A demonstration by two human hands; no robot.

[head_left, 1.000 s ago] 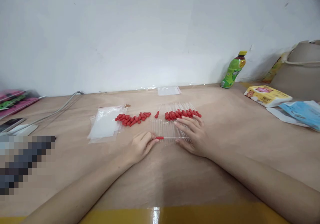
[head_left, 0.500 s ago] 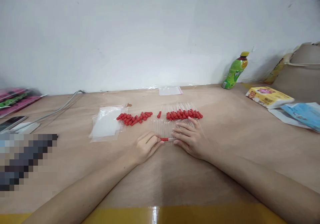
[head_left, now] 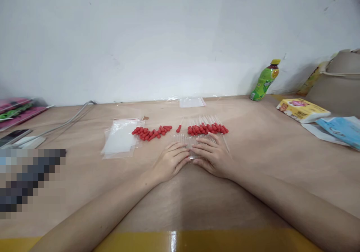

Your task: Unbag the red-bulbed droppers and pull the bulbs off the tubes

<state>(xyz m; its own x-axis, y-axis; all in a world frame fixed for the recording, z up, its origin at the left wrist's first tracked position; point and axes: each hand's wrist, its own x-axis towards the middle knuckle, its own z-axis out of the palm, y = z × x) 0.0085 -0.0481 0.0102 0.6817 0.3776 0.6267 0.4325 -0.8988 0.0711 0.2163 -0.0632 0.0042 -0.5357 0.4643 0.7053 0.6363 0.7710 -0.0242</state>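
My left hand [head_left: 173,161] is closed in a pinch on a red rubber dropper bulb, now mostly hidden by the fingers. Facing it, my right hand [head_left: 210,155] pinches a clear glass dropper tube [head_left: 192,157], which lies level between the two hands and reaches the bulb. Under and behind the fingers lies a row of loose clear tubes [head_left: 177,138]. Just beyond are droppers with red bulbs fitted [head_left: 206,128], their tubes pointing at the wall. One single dropper [head_left: 179,128] lies left of that group. Loose red bulbs [head_left: 152,134] form a heap further left.
Clear plastic bags [head_left: 119,139] lie left of the bulbs, and another bag [head_left: 192,102] is by the wall. A green drink bottle [head_left: 264,81], a yellow tissue pack [head_left: 302,109] and a blue packet [head_left: 341,130] stand or lie right. A cable [head_left: 70,121] and phone [head_left: 14,137] are left.
My left hand has moved right, closer to my right hand, and the red bulb between them is now nearly covered by fingers. The gap between the hands is narrower.
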